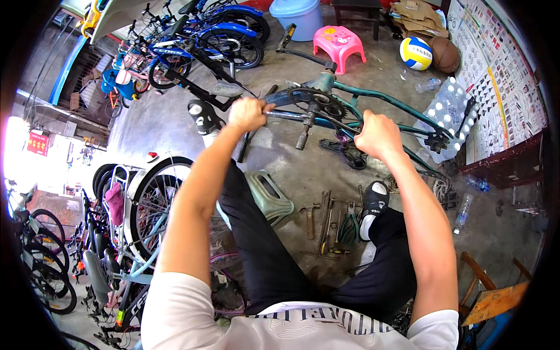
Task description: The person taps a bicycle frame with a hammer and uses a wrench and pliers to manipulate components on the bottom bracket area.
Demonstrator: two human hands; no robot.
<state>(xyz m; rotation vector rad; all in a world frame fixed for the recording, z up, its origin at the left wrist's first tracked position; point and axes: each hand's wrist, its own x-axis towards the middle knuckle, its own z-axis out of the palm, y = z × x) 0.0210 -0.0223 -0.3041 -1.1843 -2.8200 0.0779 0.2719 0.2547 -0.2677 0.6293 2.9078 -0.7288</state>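
Note:
My left hand (248, 114) is closed around one end of a long metal bar, part of a wrench (287, 115) with a socket-like end pointing toward me. The wrench meets the crank area of a blue-green bicycle frame (373, 93) that lies in front of me without wheels. My right hand (379, 136) is closed among the frame's rear tubes. Its fingers hide whether it holds a tube or the bar's other end. Behind the wrench shows the round chainring (329, 105). A loose dark pedal-like part (344, 153) lies on the floor below the frame.
Hand tools, with a hammer (310, 221) and green-handled pliers (350, 225), lie between my feet. A grey-green plastic stool (269, 195) stands by my left leg. Bicycles (160, 204) crowd the left. Beyond the frame are a pink stool (339, 45), balls (416, 53) and bottles (446, 108).

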